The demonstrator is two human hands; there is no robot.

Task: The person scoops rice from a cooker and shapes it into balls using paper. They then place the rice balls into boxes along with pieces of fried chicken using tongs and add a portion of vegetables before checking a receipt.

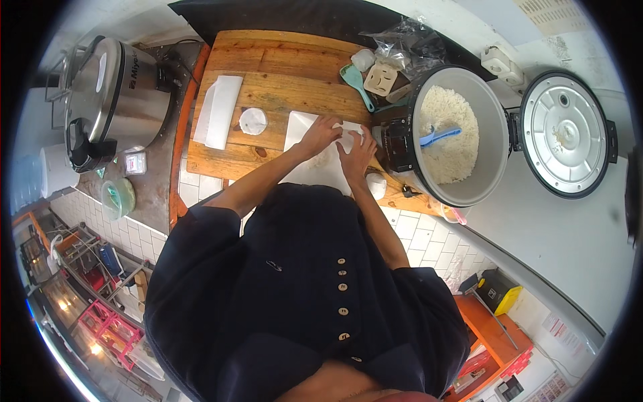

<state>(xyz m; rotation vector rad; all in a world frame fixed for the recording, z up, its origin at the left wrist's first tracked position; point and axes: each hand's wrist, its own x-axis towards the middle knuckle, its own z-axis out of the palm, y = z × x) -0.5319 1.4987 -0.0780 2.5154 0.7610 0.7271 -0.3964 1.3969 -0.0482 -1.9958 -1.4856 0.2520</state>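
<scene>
Before me on the wooden table (281,60) lies a sheet of white paper (297,131). My left hand (321,134) rests at the sheet's upper part, fingers bent at its edge. Close to its right, my right hand (357,153) has its fingers curled at the paper's right edge; whether either hand pinches the paper cannot be told. A round white paper-wrapped bundle (253,121) sits to the left, and a similar white bundle (376,186) stands beside my right wrist. Folded white paper (218,112) lies farther left. An open rice cooker (459,198) holds white rice (452,156) and a blue scoop (440,136).
The cooker's raised lid (563,151) extends right. A green rice paddle (357,83), a beige molded tray (380,79) and clear plastic bags (402,47) lie at the back. On the left counter stand a closed Miyako cooker (140,95) and a green-tinted plastic tub (118,199).
</scene>
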